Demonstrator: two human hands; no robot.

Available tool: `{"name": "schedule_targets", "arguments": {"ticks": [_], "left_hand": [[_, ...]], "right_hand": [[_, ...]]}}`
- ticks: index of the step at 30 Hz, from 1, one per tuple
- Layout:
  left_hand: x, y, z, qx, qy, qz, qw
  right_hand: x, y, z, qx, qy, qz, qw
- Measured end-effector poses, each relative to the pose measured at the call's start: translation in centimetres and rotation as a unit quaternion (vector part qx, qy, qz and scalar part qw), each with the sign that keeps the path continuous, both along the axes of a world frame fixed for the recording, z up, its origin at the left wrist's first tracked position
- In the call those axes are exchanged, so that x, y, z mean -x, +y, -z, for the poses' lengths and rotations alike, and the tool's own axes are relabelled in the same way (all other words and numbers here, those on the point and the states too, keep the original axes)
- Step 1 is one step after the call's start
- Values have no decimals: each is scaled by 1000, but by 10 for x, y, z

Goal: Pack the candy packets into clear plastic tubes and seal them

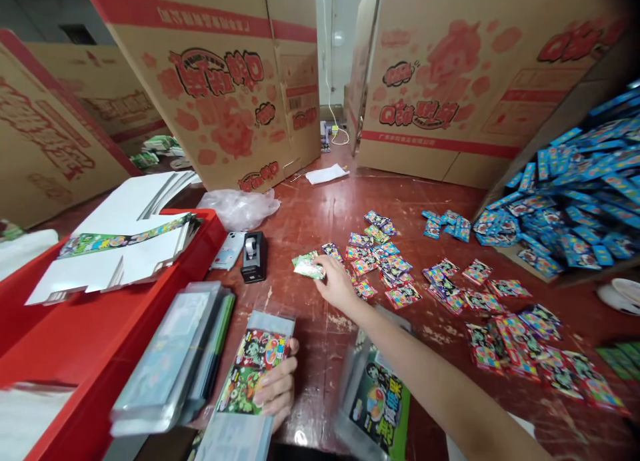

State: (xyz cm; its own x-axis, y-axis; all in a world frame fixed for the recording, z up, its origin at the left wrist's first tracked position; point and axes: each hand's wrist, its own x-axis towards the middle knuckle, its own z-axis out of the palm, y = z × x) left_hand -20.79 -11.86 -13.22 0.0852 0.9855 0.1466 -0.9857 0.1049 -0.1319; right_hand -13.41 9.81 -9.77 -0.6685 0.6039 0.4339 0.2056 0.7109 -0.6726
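Right fingers [323,266] pinch green packets [306,266] mid-frame, left fingers [277,380] grip a clear sleeve [245,436] lower centre; both likely light, slick, bendy: hold by edges.

One head-worn camera is looking forward and steeply down across the desk [300,214]. The left hand [278,386] is showing close at the bottom, the right hand [334,282] farther out, while tall boxes [225,94] are filling the background.
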Motion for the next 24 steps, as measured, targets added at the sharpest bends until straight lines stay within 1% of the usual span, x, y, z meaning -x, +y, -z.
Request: {"name": "schedule_targets", "arguments": {"ticks": [5, 8, 10, 13, 15, 16, 18, 20, 22, 24], "left_hand": [[-3, 8, -1, 54, -6, 6, 998], [-6, 16, -3, 66, -3, 27, 997], [-9, 19, -5, 72, 8, 38, 997], [-14, 18, -10, 87, 30, 31, 995], [-18, 13, -13, 108, 48, 13, 993], [-20, 11, -15, 121, 59, 1, 991], [-24, 7, -16, 150, 80, -27, 985], [-28, 5, -15, 179, 101, -49, 977], [-29, 5, -14, 198, 118, -61, 971], [-29, 6, -10, 200, 130, -59, 969]], "right_hand": [[-61, -28, -11, -29, 86, 53, 994], [-84, -38, -9, -22, 94, 88, 991], [-92, -41, -3, 2, 65, 102, 993], [-97, -44, 9, 34, -64, 71, 995], [-96, -46, 16, 22, -123, 44, 991], [-94, -46, 18, 11, -126, 39, 991], [-92, -48, 19, 0, -100, 29, 995], [-91, -48, 18, 7, -76, 6, 997], [-96, -48, 18, 22, -65, -22, 997], [-107, -48, 20, 39, -55, -40, 997]]}}
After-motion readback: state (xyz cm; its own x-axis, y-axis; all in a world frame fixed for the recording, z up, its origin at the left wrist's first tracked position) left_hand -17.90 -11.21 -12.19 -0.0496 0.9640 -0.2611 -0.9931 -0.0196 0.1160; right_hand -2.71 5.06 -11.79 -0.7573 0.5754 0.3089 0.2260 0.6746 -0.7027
